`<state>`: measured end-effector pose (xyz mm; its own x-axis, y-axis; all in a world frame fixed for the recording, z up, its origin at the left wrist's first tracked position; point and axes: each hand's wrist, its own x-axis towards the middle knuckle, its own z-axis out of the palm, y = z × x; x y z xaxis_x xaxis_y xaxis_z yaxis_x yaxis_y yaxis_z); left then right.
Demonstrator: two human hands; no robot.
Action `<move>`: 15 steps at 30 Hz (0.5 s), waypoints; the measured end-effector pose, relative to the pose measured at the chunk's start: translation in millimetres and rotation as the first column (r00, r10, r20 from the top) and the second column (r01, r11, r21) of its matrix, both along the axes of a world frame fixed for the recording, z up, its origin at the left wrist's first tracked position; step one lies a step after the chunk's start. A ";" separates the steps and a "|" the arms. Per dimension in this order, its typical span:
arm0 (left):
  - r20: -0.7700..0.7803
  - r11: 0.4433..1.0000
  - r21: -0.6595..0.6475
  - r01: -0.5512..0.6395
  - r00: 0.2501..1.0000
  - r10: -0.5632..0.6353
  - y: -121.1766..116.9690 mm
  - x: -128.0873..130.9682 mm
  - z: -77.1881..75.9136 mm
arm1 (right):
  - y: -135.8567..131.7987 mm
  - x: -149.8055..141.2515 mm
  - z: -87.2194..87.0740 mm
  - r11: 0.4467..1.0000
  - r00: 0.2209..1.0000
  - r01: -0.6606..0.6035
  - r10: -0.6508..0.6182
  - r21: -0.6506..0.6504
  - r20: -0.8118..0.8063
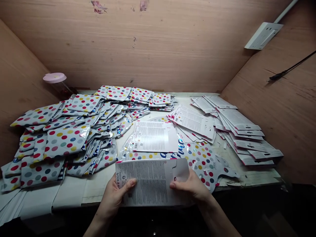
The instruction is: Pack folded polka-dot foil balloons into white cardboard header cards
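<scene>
My left hand [116, 196] and my right hand [190, 186] hold a white printed card [148, 181] by its two sides, with the thumbs on its face. The card has a die-cut hanger tab and small grey text. It lies over a flat foil balloon with coloured polka dots [201, 163], hiding part of it. Another printed card [155, 136] rests on that balloon, just beyond my hands. A large heap of polka-dot foil balloons [65, 141] spreads to the left, and fanned stacks of printed cards [237, 128] lie to the right.
The heap and stacks cover most of a white table [97, 192], whose near edge runs just below my hands. Plywood walls [138, 42] enclose three sides. A pink-lidded jar [54, 78] stands at the back left, and a wall socket [263, 35] and black cable [291, 67] sit high right.
</scene>
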<state>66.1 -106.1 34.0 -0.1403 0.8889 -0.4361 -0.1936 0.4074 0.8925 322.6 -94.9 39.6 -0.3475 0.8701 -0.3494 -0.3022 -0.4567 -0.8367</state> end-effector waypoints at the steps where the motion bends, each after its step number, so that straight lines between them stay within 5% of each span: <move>1: 0.000 1.000 0.002 0.001 1.000 -0.001 -0.3 -0.4 -0.3 | 2.2 0.7 -1.3 0.999 0.996 0.036 -0.038 0.025 0.077; 4: -0.014 0.999 0.037 -0.036 0.999 0.037 -3.2 0.3 -0.6 | 8.0 4.7 -7.1 0.989 0.963 0.087 -0.115 0.123 0.243; 10: -0.003 0.994 0.069 -0.087 0.996 0.087 -8.8 4.2 -1.0 | 12.8 3.3 -13.7 0.929 0.920 0.119 -0.237 0.351 0.314; 11: -0.007 0.993 0.067 -0.099 0.995 0.099 -9.2 4.5 -1.7 | 13.2 0.6 -15.0 0.888 0.869 0.156 -0.332 0.433 0.366; 13: -0.019 0.989 0.061 -0.132 0.991 0.133 -9.9 4.7 -3.4 | 14.0 -6.3 -18.0 0.738 0.651 0.213 -0.596 0.641 0.470; 15: -0.030 0.987 0.060 -0.150 0.988 0.152 -10.6 5.2 -4.5 | 14.9 -14.2 -20.1 0.590 0.423 0.118 -0.757 0.799 0.498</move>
<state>71.3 -116.7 29.5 -0.2890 0.8798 -0.3775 -0.2180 0.3235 0.9208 308.4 -80.0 19.5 0.2694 0.8744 0.4035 0.5704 0.1928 -0.7984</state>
